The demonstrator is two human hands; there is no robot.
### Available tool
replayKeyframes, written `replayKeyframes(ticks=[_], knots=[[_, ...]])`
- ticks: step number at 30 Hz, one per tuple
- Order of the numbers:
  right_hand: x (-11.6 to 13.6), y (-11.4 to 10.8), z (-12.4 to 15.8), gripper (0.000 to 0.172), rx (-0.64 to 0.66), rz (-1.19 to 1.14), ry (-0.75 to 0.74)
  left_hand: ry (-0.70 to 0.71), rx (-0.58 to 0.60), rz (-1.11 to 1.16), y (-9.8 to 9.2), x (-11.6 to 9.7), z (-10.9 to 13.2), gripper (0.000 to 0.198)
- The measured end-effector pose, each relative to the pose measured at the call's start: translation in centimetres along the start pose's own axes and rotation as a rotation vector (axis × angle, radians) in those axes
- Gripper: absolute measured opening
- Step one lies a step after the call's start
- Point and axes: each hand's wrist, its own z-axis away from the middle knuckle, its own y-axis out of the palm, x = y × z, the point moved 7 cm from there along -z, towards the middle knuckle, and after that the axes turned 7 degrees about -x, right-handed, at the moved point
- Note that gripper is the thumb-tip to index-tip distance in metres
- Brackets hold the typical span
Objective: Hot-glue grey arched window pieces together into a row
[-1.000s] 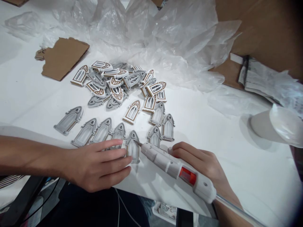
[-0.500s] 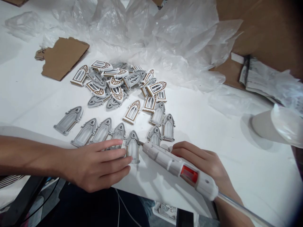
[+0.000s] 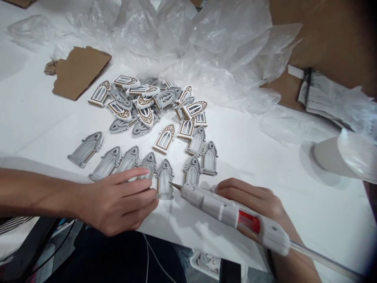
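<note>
My right hand (image 3: 253, 198) is wrapped round a white hot glue gun (image 3: 215, 202) with a red panel and a clear glue stick (image 3: 321, 257) out of its back. The gun's metal nozzle points left, at the right side of a grey arched window piece (image 3: 165, 181). My left hand (image 3: 120, 202) lies with fingers stretched out, the tips close to that piece's left edge and over part of the neighbouring grey piece (image 3: 147, 165). Several grey pieces lie in a row, back side up. One white-and-gold arched window (image 3: 165, 139) lies just beyond them.
A heap of arched window pieces (image 3: 144, 92) lies farther back. Torn cardboard (image 3: 81, 72) is at the left, crumpled clear plastic bags (image 3: 206, 43) along the back. At the right stand a white cup (image 3: 332, 155) and folded paper (image 3: 321, 98). The table's front edge is near my lap.
The nozzle has moved down from the upper right of the grey piece to its middle, and the gun's body has shifted right. My left fingers have drawn slightly left off the piece.
</note>
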Motion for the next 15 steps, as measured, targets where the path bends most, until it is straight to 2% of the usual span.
replayKeyframes(ticks=[9, 15], knots=[[0.56, 0.81, -0.21, 0.04, 0.129, -0.032, 0.081, -0.016, -0.019, 0.026, -0.03, 0.05, -0.09, 0.016], [0.25, 1.05, -0.13, 0.038, 0.162, -0.026, 0.08, -0.02, 0.004, 0.023, 0.08, 0.14, -0.09, 0.014]])
